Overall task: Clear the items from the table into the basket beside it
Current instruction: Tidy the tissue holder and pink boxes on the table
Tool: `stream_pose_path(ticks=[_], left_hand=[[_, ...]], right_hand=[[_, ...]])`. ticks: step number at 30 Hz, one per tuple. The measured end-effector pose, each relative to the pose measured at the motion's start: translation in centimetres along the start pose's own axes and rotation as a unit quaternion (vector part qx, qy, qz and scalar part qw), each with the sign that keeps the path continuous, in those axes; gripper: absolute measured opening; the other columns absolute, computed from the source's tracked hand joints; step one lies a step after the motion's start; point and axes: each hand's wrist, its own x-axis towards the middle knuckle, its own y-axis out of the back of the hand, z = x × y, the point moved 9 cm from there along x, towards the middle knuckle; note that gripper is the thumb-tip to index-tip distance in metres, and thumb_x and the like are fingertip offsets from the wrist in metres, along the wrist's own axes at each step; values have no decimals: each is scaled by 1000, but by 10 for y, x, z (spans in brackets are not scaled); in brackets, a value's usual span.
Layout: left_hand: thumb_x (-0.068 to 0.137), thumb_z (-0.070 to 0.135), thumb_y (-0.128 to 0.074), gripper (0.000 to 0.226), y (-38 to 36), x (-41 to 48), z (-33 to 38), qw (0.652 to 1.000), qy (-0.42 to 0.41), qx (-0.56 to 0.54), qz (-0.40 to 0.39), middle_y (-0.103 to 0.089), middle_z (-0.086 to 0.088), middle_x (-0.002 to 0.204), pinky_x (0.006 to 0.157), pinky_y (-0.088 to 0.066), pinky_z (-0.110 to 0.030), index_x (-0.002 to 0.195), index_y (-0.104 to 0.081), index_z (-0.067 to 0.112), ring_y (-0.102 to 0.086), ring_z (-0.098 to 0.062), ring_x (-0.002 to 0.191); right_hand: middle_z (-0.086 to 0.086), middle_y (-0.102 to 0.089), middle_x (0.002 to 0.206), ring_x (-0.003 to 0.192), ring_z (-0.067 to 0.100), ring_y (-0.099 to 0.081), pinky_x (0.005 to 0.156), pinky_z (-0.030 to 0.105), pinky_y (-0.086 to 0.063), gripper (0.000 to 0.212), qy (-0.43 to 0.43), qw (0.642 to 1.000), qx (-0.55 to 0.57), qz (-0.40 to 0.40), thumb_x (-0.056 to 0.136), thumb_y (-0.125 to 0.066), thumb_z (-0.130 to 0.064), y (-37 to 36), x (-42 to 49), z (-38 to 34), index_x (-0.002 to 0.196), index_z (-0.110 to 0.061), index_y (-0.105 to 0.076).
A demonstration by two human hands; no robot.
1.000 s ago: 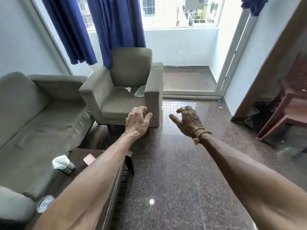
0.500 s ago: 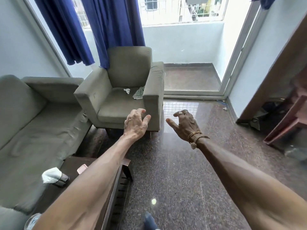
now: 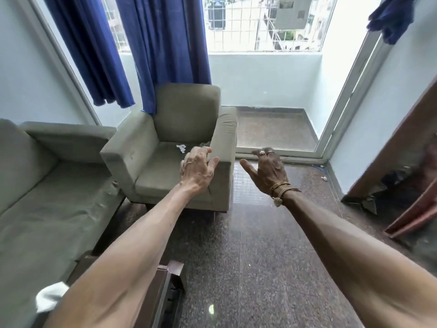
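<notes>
Both hands were stretched out in front of the person with nothing in them: the left hand had a loose, wide grip with fingers spread in front of the armchair, and the right hand was likewise splayed and empty, just to the right of the armchair's arm, above the floor. As for the task, it looked hardly begun or at a pause, since neither hand carried anything and no basket appeared anywhere in view. The table showed only as a dark corner well in front of the armchair, at the lower edge, mostly hidden under the left forearm; one pale crumpled thing lay there, blurred, and whether more items remained could not be told. Counted: two hands, one table corner, one pale item, one armchair, one sofa to the armchair's left, and one small white scrap on the armchair's seat.
</notes>
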Motion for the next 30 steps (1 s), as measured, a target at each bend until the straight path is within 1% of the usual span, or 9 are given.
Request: stream_pose_path(ticks=[6,12,16,19,22,24,27,30], left_hand=[[96,41,-57,39,4,46,-6,1000,-8,24,17,-61,-5,127,99,-45,-43,128,-59,19,-58,-25,115],[97,43,-55,40,-24,74,-15,999,9,35,10,-58,-4,129,99,-44,-44,129,-58,20,-56,-26,117],[96,42,-56,39,-29,94,-23,998,29,43,24,-58,-3,129,100,-43,-44,129,-58,21,-55,-25,118],[96,42,-57,37,-19,110,-35,996,52,57,49,-58,-2,130,99,-43,-42,127,-60,22,-55,-26,118],[95,41,-57,38,4,114,-60,991,79,70,87,-58,-2,130,100,-41,-40,127,-60,21,-53,-26,119],[94,42,-58,38,28,105,-86,981,109,108,122,-56,1,131,103,-38,-41,126,-59,22,-49,-25,122],[90,43,-62,43,80,75,-127,951,155,191,186,-52,2,137,106,-32,-43,127,-59,23,-42,-24,130],[90,39,-63,47,135,32,-167,925,205,239,214,-46,-6,145,112,-25,-50,131,-58,17,-34,-31,138]], right_hand=[[10,-49,132,118,31,-48,92,46,-44,61,3,998,8,69,91,-50,-60,-1,50,-7,131,-14,-55],[10,-48,133,119,31,-47,94,46,-42,62,13,999,-13,41,92,-49,-60,-33,84,11,133,-14,-53],[11,-49,132,116,32,-48,92,45,-42,61,32,999,-10,34,92,-49,-59,-43,118,12,133,-13,-52],[12,-49,134,120,34,-47,95,45,-41,61,57,998,12,25,92,-51,-58,-51,148,-1,134,-14,-52],[12,-51,132,121,34,-45,97,44,-38,61,103,993,51,20,92,-53,-57,-62,177,-39,133,-12,-53],[13,-50,132,123,34,-44,100,44,-35,63,145,986,86,3,91,-54,-57,-76,188,-79,134,-11,-51],[11,-43,141,129,34,-39,106,48,-33,69,216,971,103,-20,91,-48,-64,-98,189,-152,138,-14,-46],[9,-37,148,136,32,-32,111,49,-27,74,288,948,129,-46,90,-42,-69,-113,169,-231,143,-16,-41]])
